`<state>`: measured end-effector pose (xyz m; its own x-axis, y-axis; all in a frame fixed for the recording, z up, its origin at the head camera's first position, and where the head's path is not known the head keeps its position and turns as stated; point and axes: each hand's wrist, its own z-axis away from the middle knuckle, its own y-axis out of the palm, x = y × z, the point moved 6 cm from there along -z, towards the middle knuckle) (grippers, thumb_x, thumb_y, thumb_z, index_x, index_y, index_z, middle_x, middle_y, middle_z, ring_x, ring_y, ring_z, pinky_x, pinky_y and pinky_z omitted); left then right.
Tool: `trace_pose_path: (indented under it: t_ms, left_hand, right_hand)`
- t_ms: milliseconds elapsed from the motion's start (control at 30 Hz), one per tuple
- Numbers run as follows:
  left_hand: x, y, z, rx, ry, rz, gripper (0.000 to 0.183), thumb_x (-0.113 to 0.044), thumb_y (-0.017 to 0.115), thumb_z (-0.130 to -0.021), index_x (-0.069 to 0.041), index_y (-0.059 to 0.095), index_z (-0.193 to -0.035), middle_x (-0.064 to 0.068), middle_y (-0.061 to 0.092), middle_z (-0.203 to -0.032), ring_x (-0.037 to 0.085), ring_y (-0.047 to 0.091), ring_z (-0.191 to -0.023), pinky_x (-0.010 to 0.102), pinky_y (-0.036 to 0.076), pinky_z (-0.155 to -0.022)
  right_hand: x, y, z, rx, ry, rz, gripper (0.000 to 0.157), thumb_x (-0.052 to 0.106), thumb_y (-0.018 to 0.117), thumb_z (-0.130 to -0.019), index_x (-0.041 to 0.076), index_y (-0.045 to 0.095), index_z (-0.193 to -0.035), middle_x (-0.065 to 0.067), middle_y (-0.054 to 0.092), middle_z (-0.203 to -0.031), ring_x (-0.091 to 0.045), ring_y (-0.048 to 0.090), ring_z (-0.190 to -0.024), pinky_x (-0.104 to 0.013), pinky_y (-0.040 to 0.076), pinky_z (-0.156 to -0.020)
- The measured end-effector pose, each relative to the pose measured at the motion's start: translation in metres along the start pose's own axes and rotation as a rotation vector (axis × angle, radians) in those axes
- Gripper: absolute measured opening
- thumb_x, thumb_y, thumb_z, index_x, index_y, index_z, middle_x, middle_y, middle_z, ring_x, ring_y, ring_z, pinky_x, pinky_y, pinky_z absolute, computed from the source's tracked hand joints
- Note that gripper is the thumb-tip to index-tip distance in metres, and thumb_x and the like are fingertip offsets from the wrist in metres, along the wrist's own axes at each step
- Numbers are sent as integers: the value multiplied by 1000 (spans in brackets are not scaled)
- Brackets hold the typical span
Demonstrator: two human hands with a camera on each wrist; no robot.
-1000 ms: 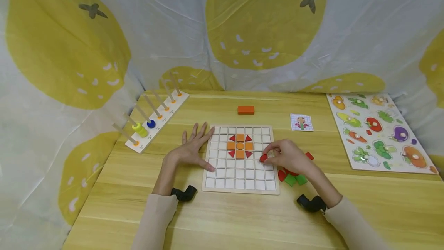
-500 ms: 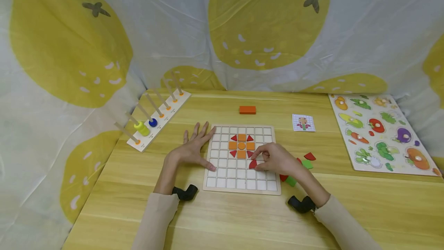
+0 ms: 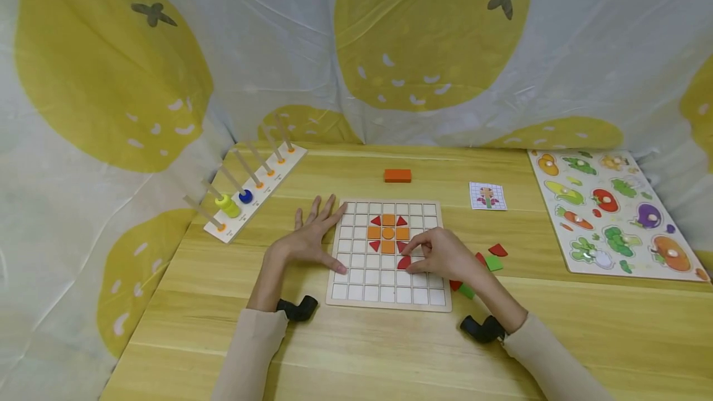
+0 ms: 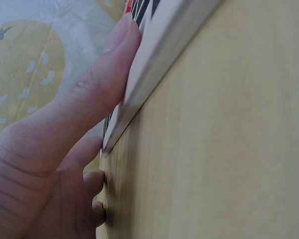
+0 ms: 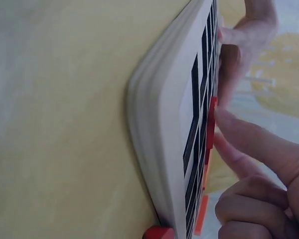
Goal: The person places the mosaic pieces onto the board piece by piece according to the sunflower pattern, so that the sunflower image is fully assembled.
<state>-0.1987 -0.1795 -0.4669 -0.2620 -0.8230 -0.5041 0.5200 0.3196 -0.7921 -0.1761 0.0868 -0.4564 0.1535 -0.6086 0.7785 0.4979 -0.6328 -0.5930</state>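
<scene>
A square wooden grid board lies on the table, with orange squares, an orange disc and red triangles forming a pattern in its upper middle. My left hand spreads over the board's left edge, its thumb on the frame and the other fingers on the table beside it. With thumb and forefinger, my right hand pinches a red leaf-shaped piece at a cell just below the lower right triangle. The right wrist view shows this red piece at the board's surface, the thumb against it.
Loose red and green pieces lie right of the board, partly under my right forearm. Behind are an orange block and a pattern card. A peg stand stands left; a vegetable puzzle lies right.
My right hand has carried the red leaf-shaped piece leftward from the board's right side to the cell under the triangle, then settled there. The left hand has stayed in place.
</scene>
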Motion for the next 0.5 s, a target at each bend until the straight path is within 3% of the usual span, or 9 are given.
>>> trace_pose_path:
  t_ms: [500]
  left_hand:
    - [1,0,0,3,-7,3,138,-58,92,-69,-25,1,-168,9,-21,-174,38,-27,-158,70,-20,-121]
  right_hand:
    - [-4,4,0,-3,68,-66,19,13,90,-79,13,84,-98,4,33,-55,-14,29,-55,-23,22,-53]
